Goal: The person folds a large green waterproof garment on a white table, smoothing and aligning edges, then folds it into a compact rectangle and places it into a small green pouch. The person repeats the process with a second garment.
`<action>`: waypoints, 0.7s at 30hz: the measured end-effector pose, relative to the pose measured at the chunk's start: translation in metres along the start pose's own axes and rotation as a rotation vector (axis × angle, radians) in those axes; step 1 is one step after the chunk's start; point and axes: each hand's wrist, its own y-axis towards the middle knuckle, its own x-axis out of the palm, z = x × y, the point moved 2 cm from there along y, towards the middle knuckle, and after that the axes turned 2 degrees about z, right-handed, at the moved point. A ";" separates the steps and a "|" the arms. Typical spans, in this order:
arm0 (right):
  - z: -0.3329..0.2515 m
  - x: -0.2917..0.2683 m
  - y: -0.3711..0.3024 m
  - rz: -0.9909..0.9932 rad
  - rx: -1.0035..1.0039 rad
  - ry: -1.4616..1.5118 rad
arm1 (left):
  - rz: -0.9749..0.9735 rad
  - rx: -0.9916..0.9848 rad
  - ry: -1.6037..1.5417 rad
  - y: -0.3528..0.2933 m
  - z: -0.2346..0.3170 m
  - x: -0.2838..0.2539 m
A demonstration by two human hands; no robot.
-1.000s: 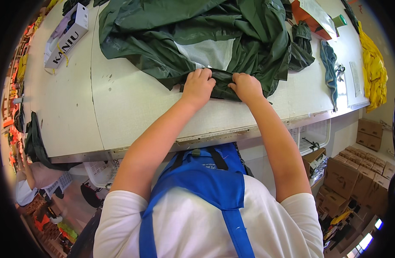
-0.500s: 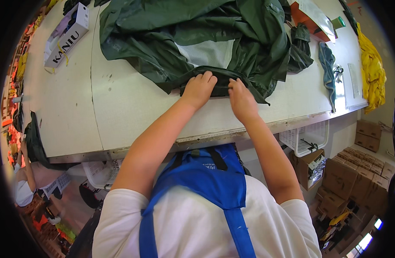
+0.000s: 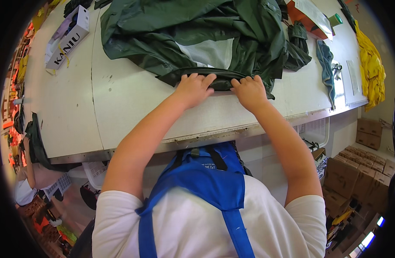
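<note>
A large dark green garment (image 3: 171,30) with a pale mesh lining (image 3: 210,52) lies spread on the white work table (image 3: 120,107). My left hand (image 3: 193,88) presses flat on its near folded hem, fingers apart. Beside it, a little to the right, my right hand (image 3: 249,90) grips the same dark hem edge with curled fingers. Both forearms reach up from the lower edge over my blue apron.
A white box (image 3: 70,36) lies at the table's far left. A teal cloth (image 3: 325,64), a yellow garment (image 3: 371,69) and an orange item (image 3: 303,17) sit at the right. Brown cartons (image 3: 356,167) are stacked on the floor at right. Another person's arm (image 3: 31,172) shows at lower left.
Both hands have drawn the garment's hem toward the table's near edge and moved apart along it. The hem now lies as a flatter, longer fold.
</note>
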 end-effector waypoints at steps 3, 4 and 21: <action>0.003 -0.007 0.002 -0.084 0.034 0.026 | 0.032 0.089 0.039 -0.010 -0.007 -0.008; 0.002 -0.007 0.000 -0.032 0.000 0.011 | 0.037 0.117 0.077 -0.011 -0.007 -0.010; -0.014 -0.026 -0.033 -0.047 -0.154 0.106 | -0.110 0.111 0.084 -0.029 0.002 -0.039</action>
